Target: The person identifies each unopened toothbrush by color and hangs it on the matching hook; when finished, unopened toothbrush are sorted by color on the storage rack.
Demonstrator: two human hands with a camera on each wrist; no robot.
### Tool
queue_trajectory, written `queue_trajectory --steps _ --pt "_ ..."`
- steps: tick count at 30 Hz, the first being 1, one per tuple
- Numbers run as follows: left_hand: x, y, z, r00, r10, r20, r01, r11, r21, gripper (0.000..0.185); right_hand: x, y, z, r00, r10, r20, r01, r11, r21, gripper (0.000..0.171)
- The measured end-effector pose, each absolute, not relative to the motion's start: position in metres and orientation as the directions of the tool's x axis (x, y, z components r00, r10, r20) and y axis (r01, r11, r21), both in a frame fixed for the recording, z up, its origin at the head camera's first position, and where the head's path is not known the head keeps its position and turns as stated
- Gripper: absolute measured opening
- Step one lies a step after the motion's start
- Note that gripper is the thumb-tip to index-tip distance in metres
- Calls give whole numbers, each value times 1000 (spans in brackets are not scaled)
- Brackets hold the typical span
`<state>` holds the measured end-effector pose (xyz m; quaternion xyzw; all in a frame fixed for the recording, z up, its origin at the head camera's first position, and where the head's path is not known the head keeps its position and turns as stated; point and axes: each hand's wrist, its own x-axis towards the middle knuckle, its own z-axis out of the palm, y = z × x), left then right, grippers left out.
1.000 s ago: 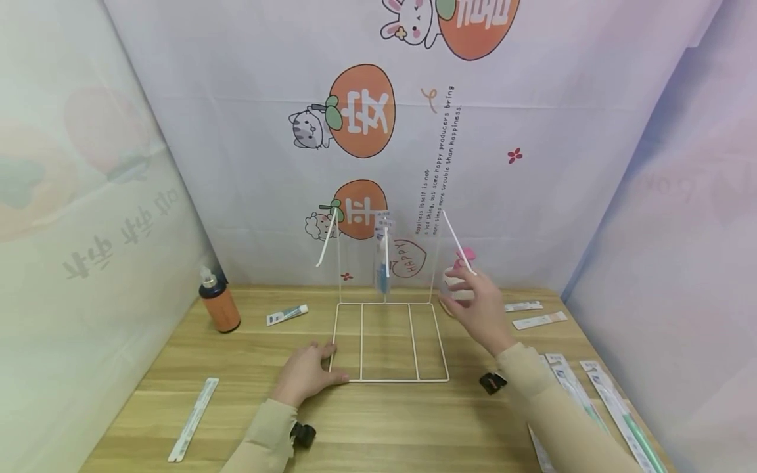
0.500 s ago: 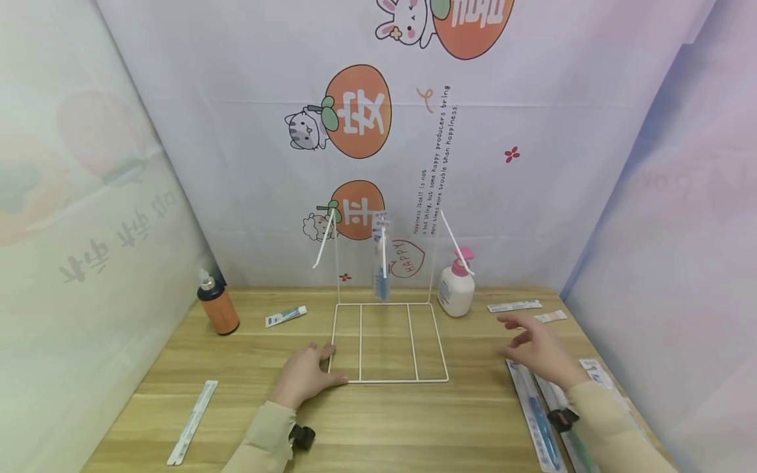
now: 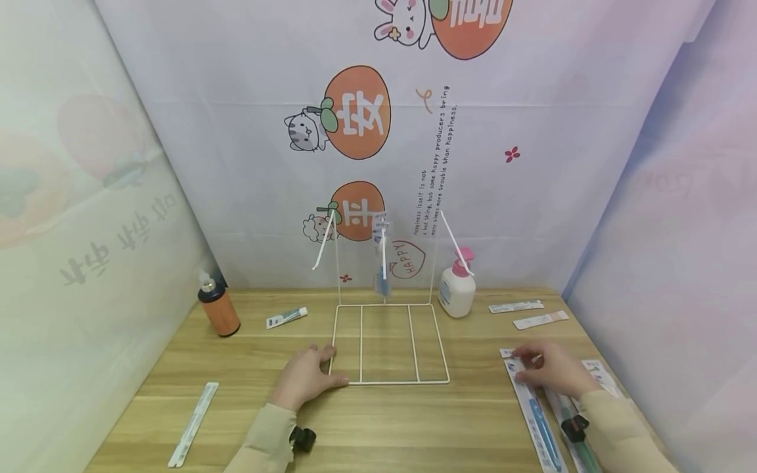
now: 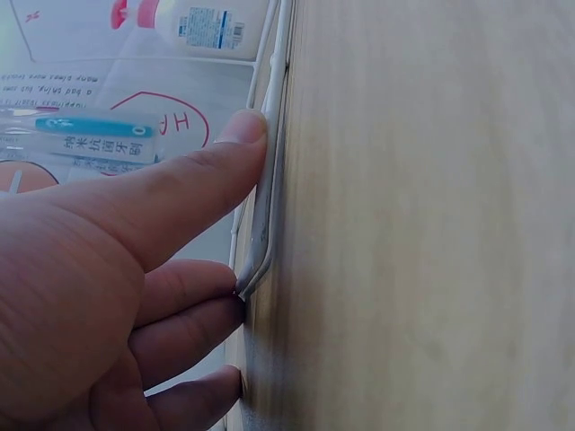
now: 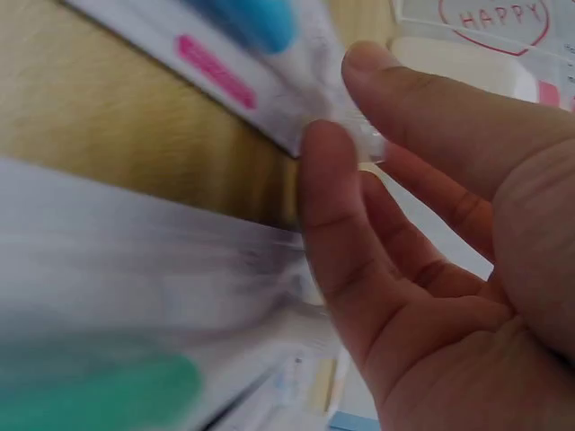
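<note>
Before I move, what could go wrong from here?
The right hand, at the far end of the blue packet, might snag the green packet beside it. The wire rack could slide if the left hand loosens at its near left corner. The pump bottle, close beside the rack, might get knocked.

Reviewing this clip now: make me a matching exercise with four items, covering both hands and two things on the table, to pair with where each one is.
Column one:
1. Left hand
2. Pump bottle with a pink top
3. Right hand
4. Small tube

Column two:
A. At the far end of a packaged blue toothbrush
B. Lying flat, left of the rack
C. Standing just right of the rack's back edge
D. At the near left corner of the white wire rack

Right pairs: 1-D, 2-C, 3-A, 4-B.
</note>
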<state>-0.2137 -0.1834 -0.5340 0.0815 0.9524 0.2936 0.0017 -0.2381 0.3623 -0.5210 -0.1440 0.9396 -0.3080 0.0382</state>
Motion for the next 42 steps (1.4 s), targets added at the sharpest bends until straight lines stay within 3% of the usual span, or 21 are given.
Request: queue_trajectory --steps 13,31,38,42 --pt "-214 -183 -531 -986 158 52 160 817 555 80 -237 362 -525 -978 -206 -24 -159 819 -551 44" --pt "-212 -181 -529 -987 155 32 146 811 566 80 -228 340 -500 -986 -150 73 -163 768 -619 52" --pt "-212 -182 -530 -986 161 38 154 811 565 80 -224 306 -465 -965 -138 225 -249 756 -606 49" --pt "-213 -181 -532 -986 165 40 158 814 559 80 -223 284 -450 -915 -151 373 -362 714 -600 41"
